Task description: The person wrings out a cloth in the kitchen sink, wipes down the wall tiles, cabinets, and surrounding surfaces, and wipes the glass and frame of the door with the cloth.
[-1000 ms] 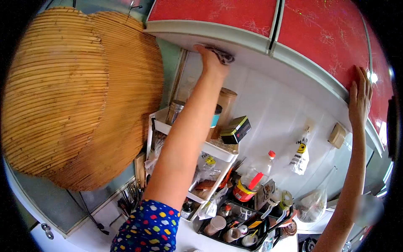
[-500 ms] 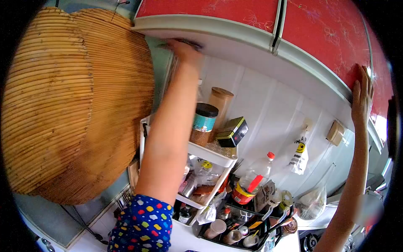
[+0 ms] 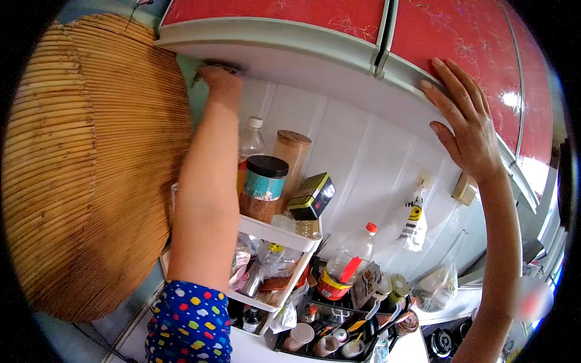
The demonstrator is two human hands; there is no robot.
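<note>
My left hand (image 3: 221, 77) is raised to the underside of the wall cabinet (image 3: 315, 66), near its left end, with its fingers closed on a dark cloth (image 3: 225, 64) pressed against the panel. My right hand (image 3: 465, 121) has its fingers spread and rests at the lower edge of the red cabinet doors (image 3: 460, 36); nothing is in it. Below my left hand, the white shelf rack (image 3: 284, 235) holds a jar with a black lid (image 3: 264, 181), a wooden-lidded canister (image 3: 292, 154), a clear bottle (image 3: 251, 138) and a tilted dark box (image 3: 311, 196).
Two round woven mats (image 3: 127, 121) hang at the left. Lower down are a red-capped bottle (image 3: 348, 260) and a black rack (image 3: 302, 302) with several small jars. A printed plastic bag (image 3: 415, 224) and a filled bag (image 3: 438, 290) hang on the wall. A stove (image 3: 443, 342) shows at the lower right.
My left hand has moved left along the cabinet's underside with the cloth. My right hand has shifted left along the cabinet edge, its fingers now spread wider. The view has shifted somewhat.
</note>
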